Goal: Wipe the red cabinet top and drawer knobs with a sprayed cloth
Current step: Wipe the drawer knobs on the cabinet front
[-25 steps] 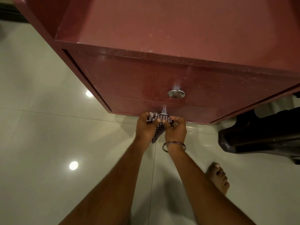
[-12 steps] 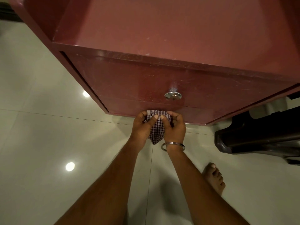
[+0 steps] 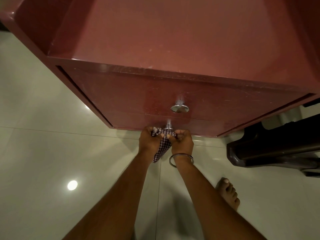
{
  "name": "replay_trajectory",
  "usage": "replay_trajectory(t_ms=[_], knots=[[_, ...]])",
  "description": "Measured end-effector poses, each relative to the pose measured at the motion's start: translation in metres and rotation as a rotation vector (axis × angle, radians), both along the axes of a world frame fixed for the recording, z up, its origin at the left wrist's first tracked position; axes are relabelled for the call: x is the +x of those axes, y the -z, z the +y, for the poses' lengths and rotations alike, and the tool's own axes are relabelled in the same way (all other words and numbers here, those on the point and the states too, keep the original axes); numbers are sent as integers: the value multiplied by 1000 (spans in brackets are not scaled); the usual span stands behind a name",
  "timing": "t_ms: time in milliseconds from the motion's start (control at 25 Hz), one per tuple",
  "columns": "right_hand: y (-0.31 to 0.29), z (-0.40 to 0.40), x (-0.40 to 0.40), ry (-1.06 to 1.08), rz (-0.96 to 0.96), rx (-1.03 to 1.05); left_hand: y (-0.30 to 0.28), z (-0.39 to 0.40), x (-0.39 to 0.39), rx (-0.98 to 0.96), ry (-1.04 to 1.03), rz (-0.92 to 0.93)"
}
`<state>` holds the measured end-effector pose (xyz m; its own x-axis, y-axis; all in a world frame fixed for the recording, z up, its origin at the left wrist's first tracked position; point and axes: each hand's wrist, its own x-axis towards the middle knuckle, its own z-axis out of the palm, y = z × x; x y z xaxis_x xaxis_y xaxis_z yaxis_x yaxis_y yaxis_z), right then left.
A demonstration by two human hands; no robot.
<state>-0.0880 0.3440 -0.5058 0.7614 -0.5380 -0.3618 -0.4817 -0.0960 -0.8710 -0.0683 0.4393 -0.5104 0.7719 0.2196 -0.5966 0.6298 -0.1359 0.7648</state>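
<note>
Left hand and right hand both closed on the cloth, pinching it from either side, knuckles almost touching. Checked cloth is bunched around the lower knob; only the knob's stem and top edge show above it, loose tail hangs down between the wrists. Bangle on right wrist.

Step in hand, as I read it: polishing the lower knob. To do it well: keep the cloth wrapped fully around, twist back and forth, work into the stem where it meets the drawer front, don't tug the drawer out.

Upper knob just above, bare and shiny. Cabinet top fills the far half; faint specks near its front edge. Dark furniture right, bare foot on the tiled floor.
</note>
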Motion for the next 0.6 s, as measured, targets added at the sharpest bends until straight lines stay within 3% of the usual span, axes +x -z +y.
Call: replay_trajectory(t_ms=[600], knots=[[0, -5, 5, 43, 19, 14, -2, 0, 2, -44, 5, -12]])
